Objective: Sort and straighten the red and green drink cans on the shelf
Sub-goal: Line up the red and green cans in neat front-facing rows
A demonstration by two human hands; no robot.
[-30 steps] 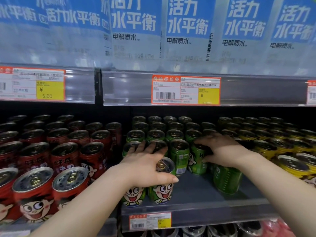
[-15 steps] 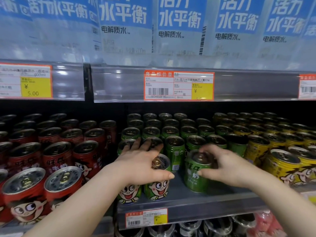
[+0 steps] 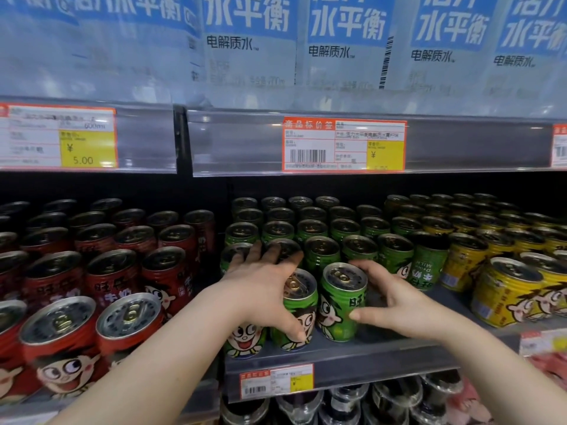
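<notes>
Red cans [image 3: 113,280] fill the left bay of the shelf and green cans [image 3: 322,253] stand in rows in the middle bay. My left hand [image 3: 264,289] lies over the two front green cans, fingers spread straight across the tops behind. Its thumb presses the front of the second green can [image 3: 299,314]. My right hand [image 3: 399,305] grips another upright green can [image 3: 339,305] from its right side, thumb in front and fingers behind. That can stands close beside the one under my left thumb, near the shelf's front edge [image 3: 368,360].
Yellow cans [image 3: 506,292] crowd the right of the same shelf. One green can [image 3: 429,265] between the green and yellow rows shows upside-down print. A shelf of blue-labelled water bottles [image 3: 343,41] hangs above, and bottles [image 3: 337,406] sit below.
My right hand has drawn a green can forward and left from the rows to the front, beside the can under my left hand. My left hand has stayed in place.
</notes>
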